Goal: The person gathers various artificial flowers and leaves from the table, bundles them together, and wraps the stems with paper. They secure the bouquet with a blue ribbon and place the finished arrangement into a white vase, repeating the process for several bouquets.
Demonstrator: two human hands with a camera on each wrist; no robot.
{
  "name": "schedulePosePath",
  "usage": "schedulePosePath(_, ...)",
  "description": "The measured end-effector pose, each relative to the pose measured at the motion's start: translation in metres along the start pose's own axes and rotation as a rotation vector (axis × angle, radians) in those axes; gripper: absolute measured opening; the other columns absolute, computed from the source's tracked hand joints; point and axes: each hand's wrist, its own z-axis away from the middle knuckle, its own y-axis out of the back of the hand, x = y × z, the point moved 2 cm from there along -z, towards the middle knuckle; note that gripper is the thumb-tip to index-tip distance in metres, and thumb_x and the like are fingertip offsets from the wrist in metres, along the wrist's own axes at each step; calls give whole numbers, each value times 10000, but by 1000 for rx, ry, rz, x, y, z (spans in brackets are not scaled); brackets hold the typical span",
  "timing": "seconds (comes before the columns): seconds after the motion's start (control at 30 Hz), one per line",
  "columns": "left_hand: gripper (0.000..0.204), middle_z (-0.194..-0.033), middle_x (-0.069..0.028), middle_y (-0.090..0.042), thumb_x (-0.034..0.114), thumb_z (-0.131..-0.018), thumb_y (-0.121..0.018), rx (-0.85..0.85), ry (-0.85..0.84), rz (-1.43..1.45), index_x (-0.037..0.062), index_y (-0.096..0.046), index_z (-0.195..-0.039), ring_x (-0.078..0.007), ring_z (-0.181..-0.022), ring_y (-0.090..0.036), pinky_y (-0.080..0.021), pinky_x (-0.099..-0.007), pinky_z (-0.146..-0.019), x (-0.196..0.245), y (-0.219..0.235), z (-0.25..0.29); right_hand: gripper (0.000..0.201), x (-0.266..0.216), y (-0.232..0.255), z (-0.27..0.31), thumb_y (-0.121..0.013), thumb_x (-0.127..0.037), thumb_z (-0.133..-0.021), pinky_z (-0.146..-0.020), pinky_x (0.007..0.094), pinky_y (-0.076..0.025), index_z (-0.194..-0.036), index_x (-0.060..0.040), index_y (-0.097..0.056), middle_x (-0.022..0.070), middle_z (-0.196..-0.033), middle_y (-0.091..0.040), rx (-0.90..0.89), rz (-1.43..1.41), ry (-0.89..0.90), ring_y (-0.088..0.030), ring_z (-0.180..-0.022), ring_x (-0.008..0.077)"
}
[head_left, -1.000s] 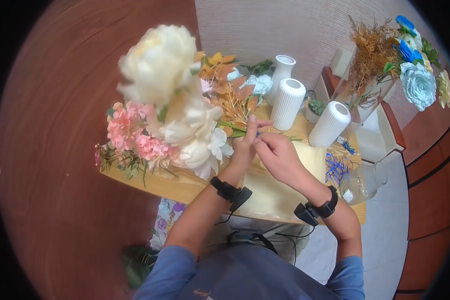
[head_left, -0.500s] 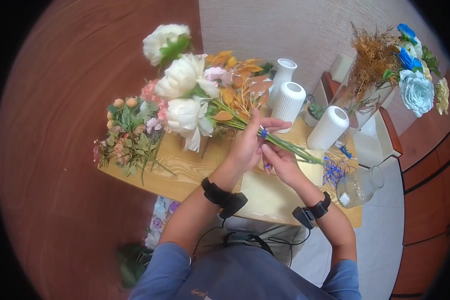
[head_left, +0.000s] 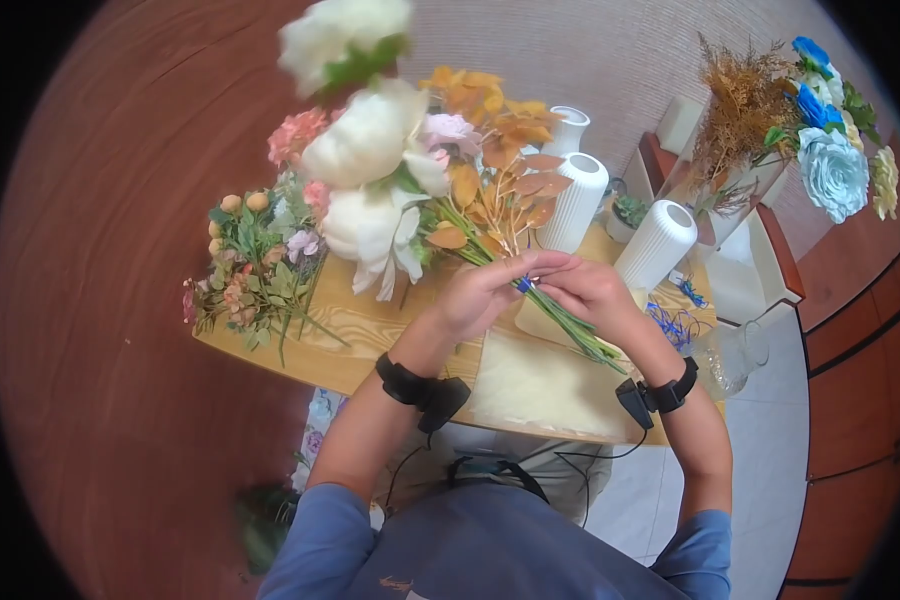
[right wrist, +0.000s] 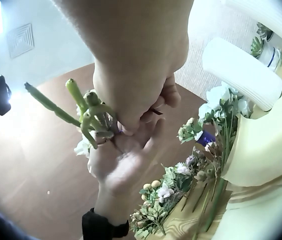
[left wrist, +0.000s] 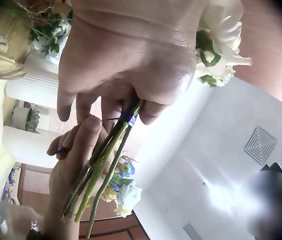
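Observation:
A bouquet of white peonies, pink blooms and orange leaves leans over the table's left part. Its green stems come together at a blue tie. My left hand holds the stems at that tie, thumb across them, as the left wrist view also shows with the stems under the palm. My right hand meets it from the right, fingers curled and pinching at the blue tie; a dark strand end shows by its fingers in the right wrist view.
White ribbed vases and a small succulent stand behind. Cream wrapping sheets lie in front. Blue ribbon and a clear glass vase are at the right, mixed flowers at the left. Tall blue flowers rise far right.
The bouquet has swung upright and its blooms risen, with the stem ends tilting down more steeply. My right hand has moved up to meet the left hand's fingers at the tie.

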Motion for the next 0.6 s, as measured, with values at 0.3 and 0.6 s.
schedulePosePath(0.3, 495, -1377, -116, -473, 293, -996, -384, 35, 134, -124, -47, -427, -1352, -196, -1266, -440, -307, -346, -1078, -3, 12, 5, 113, 4, 16, -5, -693, -132, -808, -585, 348, -487, -864, -35, -712, 107, -713, -648, -115, -52, -167, -620, -649, 274)
schedulePosePath(0.6, 471, -1285, -88, -521, 365, -1018, -374, 247, 194, -256, -5, -490, -1285, -168, -1163, -510, -440, -316, -967, -48, 36, -2, 169, -9, 11, -20, -677, -177, -786, -559, 410, -470, -689, -55, -611, 98, -636, -561, -59, 369, 4, -592, -623, 303)
